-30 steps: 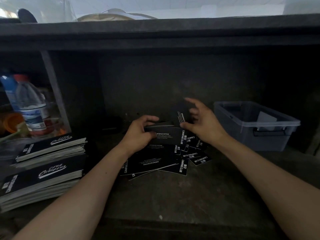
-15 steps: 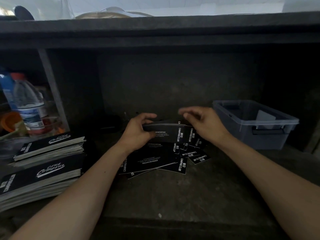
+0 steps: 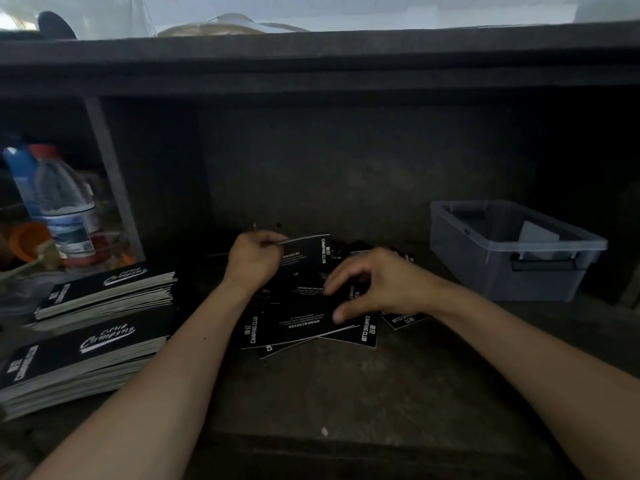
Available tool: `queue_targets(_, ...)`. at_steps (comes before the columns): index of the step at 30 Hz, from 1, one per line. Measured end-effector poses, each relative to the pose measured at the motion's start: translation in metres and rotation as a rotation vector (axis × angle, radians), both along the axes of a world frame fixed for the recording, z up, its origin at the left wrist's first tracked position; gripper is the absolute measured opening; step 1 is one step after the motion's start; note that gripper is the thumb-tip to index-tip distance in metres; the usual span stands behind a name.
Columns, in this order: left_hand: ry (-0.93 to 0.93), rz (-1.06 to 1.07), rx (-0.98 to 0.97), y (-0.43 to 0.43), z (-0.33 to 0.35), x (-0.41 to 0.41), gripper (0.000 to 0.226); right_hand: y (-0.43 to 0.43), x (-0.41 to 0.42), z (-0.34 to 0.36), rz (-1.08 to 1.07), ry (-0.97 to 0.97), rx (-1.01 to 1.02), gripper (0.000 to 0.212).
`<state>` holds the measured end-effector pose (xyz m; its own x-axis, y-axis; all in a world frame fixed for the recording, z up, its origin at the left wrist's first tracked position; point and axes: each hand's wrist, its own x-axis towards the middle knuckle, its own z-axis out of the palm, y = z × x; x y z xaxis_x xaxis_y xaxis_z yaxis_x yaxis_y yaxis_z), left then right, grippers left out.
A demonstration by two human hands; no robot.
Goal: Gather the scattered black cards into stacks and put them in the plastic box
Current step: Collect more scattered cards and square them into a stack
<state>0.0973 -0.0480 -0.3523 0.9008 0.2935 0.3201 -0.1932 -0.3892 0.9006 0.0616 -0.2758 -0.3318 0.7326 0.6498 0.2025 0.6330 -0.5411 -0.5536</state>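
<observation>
Black cards with white print lie scattered and overlapping (image 3: 311,327) in the middle of a dark shelf. My left hand (image 3: 252,261) grips a small stack of gathered cards (image 3: 308,252) by its left end, held just above the pile. My right hand (image 3: 377,284) hovers over the pile's right part with fingers spread and curled, thumb touching a card's edge; whether it holds one I cannot tell. The grey plastic box (image 3: 519,268) stands at the right with a pale card inside.
Two tall stacks of black booklets (image 3: 90,344) sit at the left front. Behind them are a water bottle (image 3: 65,209) and an orange cup (image 3: 27,239) past a divider. A dark back wall and a shelf overhead close in the space.
My left hand lifted the gathered stack slightly and tilted it. My right hand left the stack's right end and came down toward me onto the scattered cards.
</observation>
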Motion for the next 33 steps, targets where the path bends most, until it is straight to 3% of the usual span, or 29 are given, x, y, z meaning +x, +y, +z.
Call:
queue_targets(4, 0.049, -0.012, -0.068, 0.0, -0.001, 0.001, 0.031, 0.007, 0.005, 0.002, 0.048, 0.048, -0.156, 0.038)
queue_targets(7, 0.062, -0.051, -0.101, -0.001, 0.0, -0.001, 0.031, -0.013, 0.017, 0.012, -0.131, 0.019, -0.258, 0.037)
queue_targets(11, 0.064, -0.082, -0.11, -0.005, 0.001, -0.003, 0.029, -0.037, 0.017, 0.018, -0.336, 0.117, -0.295, 0.037)
queue_targets(16, 0.034, -0.155, -0.045, -0.011, 0.001, -0.005, 0.029, -0.038, 0.012, 0.023, -0.443, 0.267, -0.415, 0.034)
queue_targets(19, 0.016, -0.152, -0.003, -0.012, 0.0, -0.004, 0.031, -0.035, 0.013, 0.019, -0.394, 0.306, -0.267, 0.021)
queue_targets(21, 0.009, -0.153, 0.018, -0.012, 0.0, -0.003, 0.031, -0.034, 0.015, 0.018, -0.346, 0.169, -0.077, 0.003)
queue_targets(23, 0.001, -0.159, 0.026, -0.012, -0.001, -0.002, 0.031, -0.034, 0.015, 0.021, -0.241, 0.046, -0.025, 0.028)
queue_targets(25, -0.007, -0.16, 0.039, -0.012, -0.002, -0.002, 0.031, -0.031, 0.012, 0.022, -0.117, 0.05, -0.171, 0.059)
queue_targets(27, -0.009, -0.157, 0.041, -0.012, -0.002, -0.002, 0.032, -0.029, 0.012, 0.019, -0.074, 0.118, -0.366, 0.077)
queue_targets(33, -0.066, -0.22, 0.028, -0.015, 0.001, -0.006, 0.034, -0.042, 0.018, 0.023, -0.27, 0.107, -0.468, 0.066)
